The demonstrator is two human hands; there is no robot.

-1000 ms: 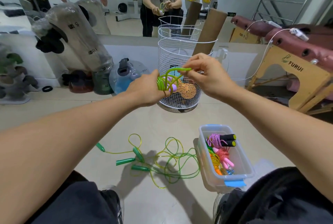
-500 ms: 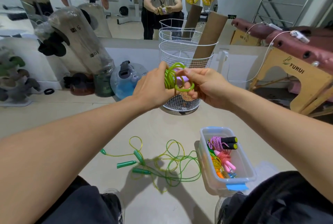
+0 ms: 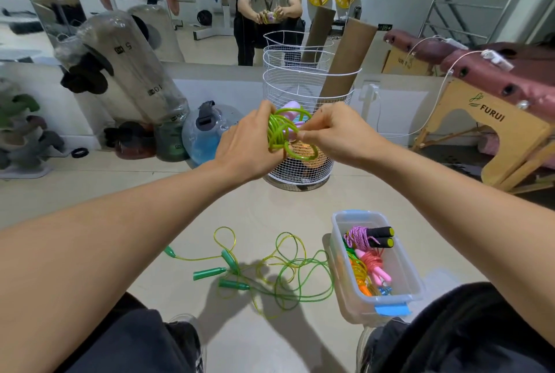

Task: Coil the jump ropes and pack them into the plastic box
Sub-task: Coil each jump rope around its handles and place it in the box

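Gripping coiled lime-green plastic jump rope [image 3: 280, 132]: left hand [image 3: 249, 147] fingers curled round bundle; right hand [image 3: 333, 135] fingertips pinching loop beside them.

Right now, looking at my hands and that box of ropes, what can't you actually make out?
- Head view: the left hand covers part of the green rope coil, so its loop count is hidden.
- The right hand hides the rope end it pinches.
- In the plastic box, the lower ropes are buried under the pink rope.
- The tangled floor ropes overlap; their count is unclear.
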